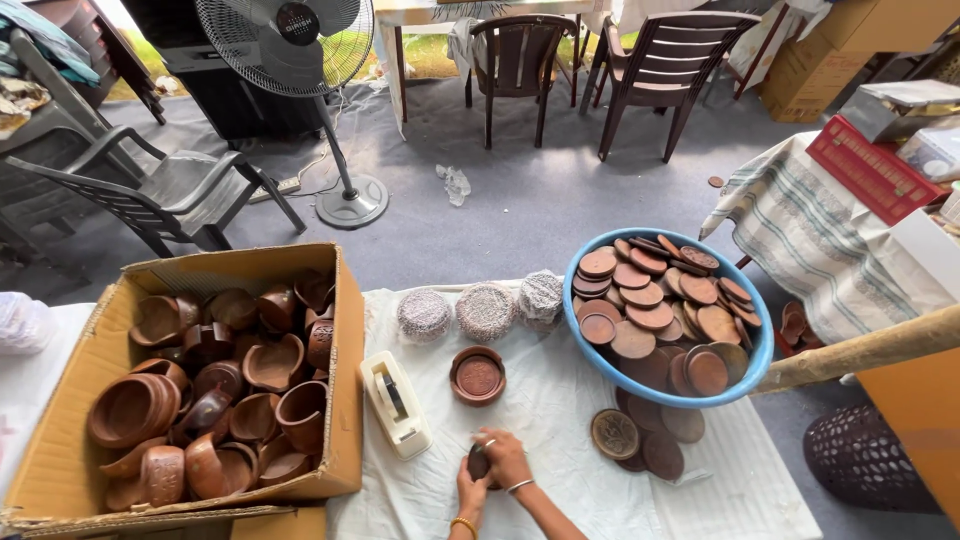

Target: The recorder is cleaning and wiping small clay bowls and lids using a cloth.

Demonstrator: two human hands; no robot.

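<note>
Both my hands meet low at the centre of the white cloth. My right hand and my left hand together hold a small dark brown wooden piece. Just beyond them lies a round wooden coaster holder. A white tape dispenser sits to the left of my hands. To the right, several loose wooden discs lie on the cloth.
A cardboard box full of wooden bowls and cups stands at the left. A blue basin heaped with wooden discs is at the right. Three net-wrapped coaster stacks line the far edge. Chairs, a pedestal fan and a draped table stand beyond.
</note>
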